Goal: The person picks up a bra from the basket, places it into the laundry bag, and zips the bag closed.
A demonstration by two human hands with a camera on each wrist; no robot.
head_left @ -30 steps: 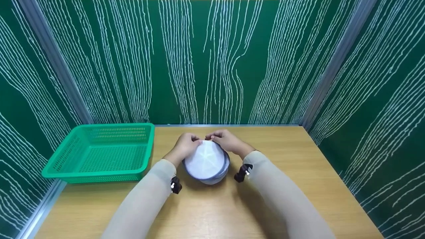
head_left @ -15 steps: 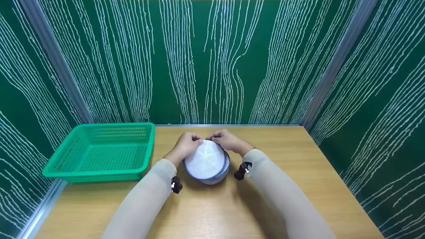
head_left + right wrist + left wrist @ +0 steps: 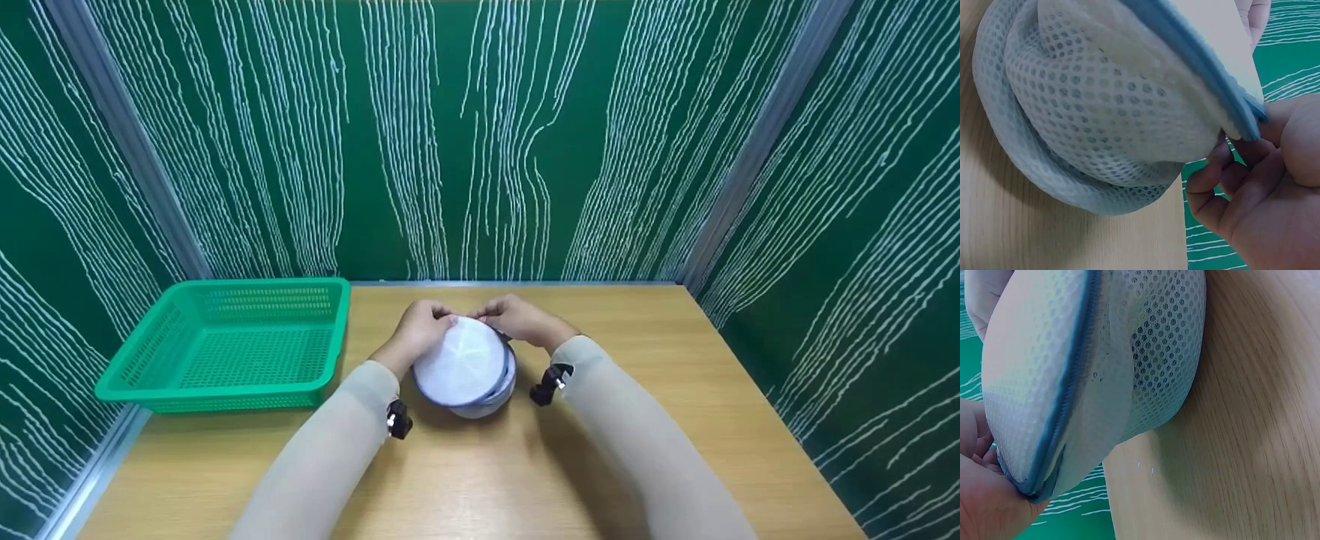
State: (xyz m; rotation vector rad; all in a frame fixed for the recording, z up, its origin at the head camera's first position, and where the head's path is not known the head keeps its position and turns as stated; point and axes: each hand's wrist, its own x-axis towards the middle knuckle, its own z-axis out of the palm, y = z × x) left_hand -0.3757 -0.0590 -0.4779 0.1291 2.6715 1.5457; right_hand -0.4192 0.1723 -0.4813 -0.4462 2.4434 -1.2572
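A round white mesh laundry bag (image 3: 459,364) with a blue zipper edge (image 3: 1069,377) stands on the table between my hands. My left hand (image 3: 421,330) pinches the top far edge of the bag, thumb over its white lid. Just to the right, my right hand (image 3: 519,319) has thumb and finger at the end of the blue zipper, its other fingers curled. In the right wrist view, that right hand (image 3: 1275,174) pinches the zipper's corner, and the mesh side (image 3: 1089,107) sags in folds below.
A green plastic basket (image 3: 225,397) stands on the left of the wooden table (image 3: 465,480). Green panels with white wavy lines (image 3: 480,150) rise behind the table and at both sides. Black wrist devices sit on both sleeves.
The bag's lid has shifted slightly left and tilted, showing more of the gap at its right edge. My right hand has edged slightly right; my left hand is nearly still.
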